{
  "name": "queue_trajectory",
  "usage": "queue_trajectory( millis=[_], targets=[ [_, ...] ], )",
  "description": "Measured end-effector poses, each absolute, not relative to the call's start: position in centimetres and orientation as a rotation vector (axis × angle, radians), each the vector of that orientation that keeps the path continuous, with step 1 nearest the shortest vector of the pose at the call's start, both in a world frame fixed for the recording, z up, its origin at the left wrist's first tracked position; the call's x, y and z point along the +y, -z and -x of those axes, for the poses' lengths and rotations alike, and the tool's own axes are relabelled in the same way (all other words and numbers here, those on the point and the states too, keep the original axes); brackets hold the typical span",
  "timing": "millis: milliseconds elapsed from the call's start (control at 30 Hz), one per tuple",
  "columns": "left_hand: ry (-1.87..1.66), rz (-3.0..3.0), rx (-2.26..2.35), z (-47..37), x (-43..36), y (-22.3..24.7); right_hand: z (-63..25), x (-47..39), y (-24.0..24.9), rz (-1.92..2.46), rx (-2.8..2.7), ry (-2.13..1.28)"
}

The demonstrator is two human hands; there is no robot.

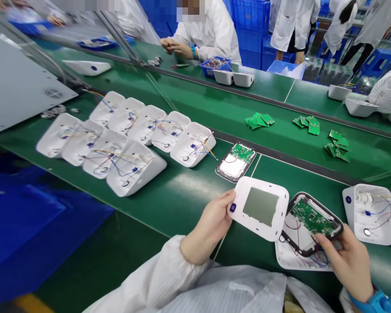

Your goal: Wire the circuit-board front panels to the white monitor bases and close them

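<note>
My left hand (211,226) grips the left edge of a white front panel with a grey display (260,206), its face turned up. In my right hand (348,256) is a dark-rimmed panel with a green circuit board (313,217), wires showing, thumb on its near edge. The two panels meet or overlap at the middle. Beneath the right one, a white housing (303,256) with wires is partly hidden. Another panel with a circuit board (236,161) lies on the green bench just beyond my left hand.
Several open white housings (127,167) with wires stand at the left, others (368,213) at the right. Green circuit boards (259,120) lie in piles on the middle strip. A grey metal box (22,87) borders the left. Across the bench sits a co-worker (211,34) by a blue bin (208,71).
</note>
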State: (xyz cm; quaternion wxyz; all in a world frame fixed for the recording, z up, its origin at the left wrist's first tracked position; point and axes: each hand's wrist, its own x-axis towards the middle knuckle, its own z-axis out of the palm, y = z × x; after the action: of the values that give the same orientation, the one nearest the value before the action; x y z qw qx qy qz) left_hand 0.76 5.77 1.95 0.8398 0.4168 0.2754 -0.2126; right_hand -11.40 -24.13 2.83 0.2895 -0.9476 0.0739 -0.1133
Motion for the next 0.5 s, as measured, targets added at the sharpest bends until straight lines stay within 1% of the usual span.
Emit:
queue_trajectory(
  millis=[67,133,200,300,500],
  targets=[
    [0.426,-0.885,0.603,-0.3,6.5,-1.9,11.5,-24.1,-2.7,2.525,0.203,0.312],
    [0.317,-0.875,0.623,-0.7,7.0,-1.9,11.6,-24.1,-2.6,2.509,0.218,0.314],
    [0.212,-0.841,0.61,-1.5,7.1,-2.1,11.6,-24.1,-2.5,2.49,0.23,0.308],
    [0.15,-0.795,0.548,-3.2,6.4,-2.2,11.5,-24.1,-2.5,2.472,0.224,0.292],
    [-0.019,-0.878,0.509,-5.9,6.4,-0.9,11.2,-24.3,-2.5,2.446,0.211,0.268]
  ],
)
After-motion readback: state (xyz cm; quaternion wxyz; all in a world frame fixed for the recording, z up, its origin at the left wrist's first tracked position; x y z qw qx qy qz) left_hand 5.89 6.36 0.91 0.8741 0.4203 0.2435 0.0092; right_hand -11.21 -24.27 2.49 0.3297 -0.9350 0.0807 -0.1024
